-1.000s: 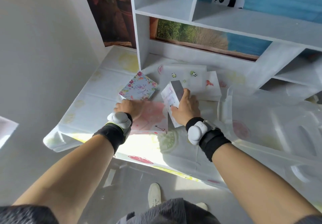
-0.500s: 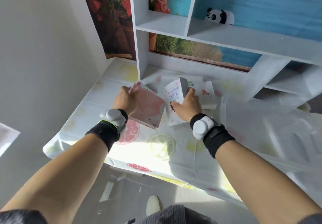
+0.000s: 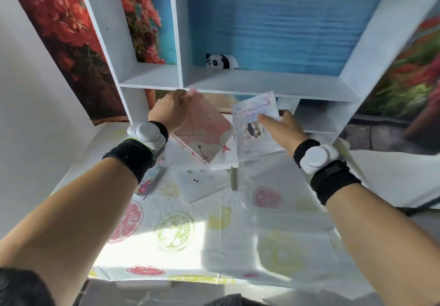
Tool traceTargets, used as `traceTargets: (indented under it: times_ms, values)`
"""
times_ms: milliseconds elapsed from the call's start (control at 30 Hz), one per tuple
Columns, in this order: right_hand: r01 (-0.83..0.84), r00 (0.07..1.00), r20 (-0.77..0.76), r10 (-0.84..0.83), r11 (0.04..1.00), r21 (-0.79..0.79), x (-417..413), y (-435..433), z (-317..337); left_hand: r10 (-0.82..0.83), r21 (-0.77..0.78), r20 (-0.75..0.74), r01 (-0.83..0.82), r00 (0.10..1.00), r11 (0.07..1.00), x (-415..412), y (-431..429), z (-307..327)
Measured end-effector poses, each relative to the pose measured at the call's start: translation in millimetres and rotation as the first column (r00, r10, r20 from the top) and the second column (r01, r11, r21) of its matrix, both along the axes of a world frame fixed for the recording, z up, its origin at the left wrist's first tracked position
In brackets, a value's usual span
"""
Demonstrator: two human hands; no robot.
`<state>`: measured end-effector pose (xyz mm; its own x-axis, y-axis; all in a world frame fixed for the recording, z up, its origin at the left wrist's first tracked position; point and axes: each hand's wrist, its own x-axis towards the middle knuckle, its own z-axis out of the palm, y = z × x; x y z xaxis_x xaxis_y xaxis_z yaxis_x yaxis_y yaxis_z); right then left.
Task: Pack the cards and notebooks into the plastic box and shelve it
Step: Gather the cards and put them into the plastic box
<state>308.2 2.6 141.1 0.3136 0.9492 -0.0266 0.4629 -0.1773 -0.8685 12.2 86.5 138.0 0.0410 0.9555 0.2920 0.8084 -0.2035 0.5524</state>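
My left hand point(image 3: 170, 110) grips the pink notebook point(image 3: 204, 132) by its top edge, my right hand point(image 3: 282, 128) the photo-album card point(image 3: 256, 127), both lifted off the worktop point(image 3: 214, 234) near its back edge, presumably for boxing; plastic box unidentifiable.

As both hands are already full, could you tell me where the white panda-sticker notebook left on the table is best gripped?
Take the white notebook by its near corner, coming from the person's side: it lies flat and askew on the tablecloth, and that corner is clear, while the pink notebook in the left hand hangs over its far edge.
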Motion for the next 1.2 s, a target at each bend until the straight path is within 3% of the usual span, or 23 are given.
traceTargets:
  times_ms: [100,233,533,633,800,900,1100,1200]
  values:
    - [0.044,0.999,-0.022,-0.044,0.999,-0.012,54.2,-15.0,-1.9,-0.106,-0.012,-0.045,0.106,0.993,0.994,59.6,2.4,-2.0]
    - [0.077,0.995,-0.043,-0.085,0.983,-0.169,121.9,-35.4,-13.8,-0.267,-0.136,-0.146,0.248,0.953,0.959,140.7,4.2,-14.3]
    - [-0.061,0.991,-0.137,0.006,0.914,-0.401,187.3,-56.5,-60.4,-0.556,-0.413,-0.285,0.423,0.781,0.806,238.9,-11.1,-53.9]
    - [-0.108,0.993,-0.094,0.068,0.845,-0.524,187.1,-61.9,-70.2,-0.593,-0.497,-0.336,0.397,0.732,0.772,247.0,-22.6,-78.2]
    - [-0.156,0.966,0.035,0.257,0.682,-0.714,183.9,-58.4,-90.8,-0.573,-0.535,-0.267,0.376,0.775,0.757,249.0,-33.5,-95.8]
    - [-0.183,0.922,0.086,0.378,0.618,-0.764,177.8,-51.4,-99.7,-0.612,-0.607,-0.300,0.349,0.732,0.714,252.2,-48.6,-114.7]
    - [-0.194,0.766,0.204,0.610,0.521,-0.831,172.3,-45.0,-119.2,-0.601,-0.662,-0.267,0.310,0.753,0.682,261.6,-54.6,-134.6]
    - [-0.155,0.646,0.359,0.673,0.577,-0.802,174.3,-40.7,-131.9,-0.614,-0.676,-0.303,0.290,0.729,0.678,263.9,-47.2,-137.7]
